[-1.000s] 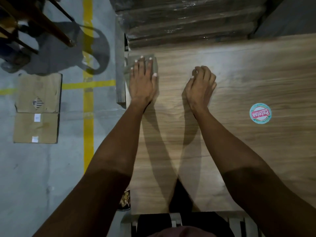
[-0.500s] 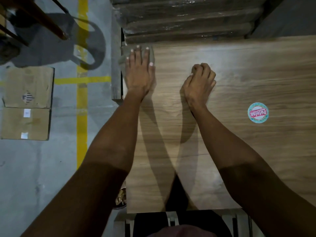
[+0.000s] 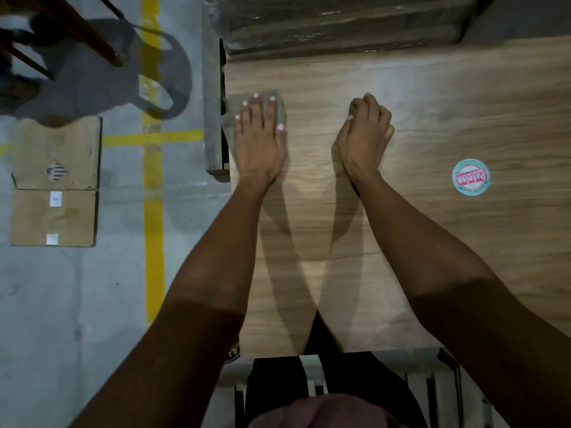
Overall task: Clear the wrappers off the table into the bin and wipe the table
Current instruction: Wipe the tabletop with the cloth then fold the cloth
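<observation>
My left hand (image 3: 258, 143) lies flat with straight fingers on a grey cloth (image 3: 280, 105) at the far left edge of the wooden table (image 3: 432, 103). The cloth shows only around my fingertips and beside my thumb. My right hand (image 3: 364, 134) rests on the table to the right of it. Its fingers are curled into a loose fist, and nothing shows inside them. A round teal and pink sticker or wrapper (image 3: 471, 177) lies flat on the table, right of my right hand.
A plastic-wrapped stack (image 3: 340, 23) sits against the table's far edge. A grey beam (image 3: 213, 103) runs along the left edge. Flattened cardboard (image 3: 55, 186) and dark chair legs (image 3: 89, 35) are on the floor at left. A dark container (image 3: 233, 352) peeks out below the near-left corner.
My left hand pushed the cloth toward the table's far edge, then drew it back toward me. My right hand stayed curled in about the same spot.
</observation>
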Demonstrator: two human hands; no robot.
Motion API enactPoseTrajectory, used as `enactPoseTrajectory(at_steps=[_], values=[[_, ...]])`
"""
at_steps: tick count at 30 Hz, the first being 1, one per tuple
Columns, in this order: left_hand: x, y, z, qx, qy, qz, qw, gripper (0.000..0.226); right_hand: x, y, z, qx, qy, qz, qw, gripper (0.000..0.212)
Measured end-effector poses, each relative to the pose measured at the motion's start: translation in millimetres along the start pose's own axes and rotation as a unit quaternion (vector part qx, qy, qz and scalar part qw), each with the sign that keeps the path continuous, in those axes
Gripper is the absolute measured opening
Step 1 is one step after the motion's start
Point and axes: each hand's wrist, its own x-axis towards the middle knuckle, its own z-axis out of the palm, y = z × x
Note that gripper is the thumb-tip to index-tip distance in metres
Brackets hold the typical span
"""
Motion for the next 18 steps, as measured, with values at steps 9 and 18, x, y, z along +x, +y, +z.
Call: enactPoseTrajectory(at_steps=[9,18], values=[[-96,38,18,-0.024,-0.018,0.128,0.991,0.059,-27,5,-1,-0.008,-0.041,-0.019,0.999,0.054],[-104,-12,14,-0.022,0.020,0.009,0.999,0.061,-66,10,-7,-0.014,-0.027,-0.004,1.000,0.050]])
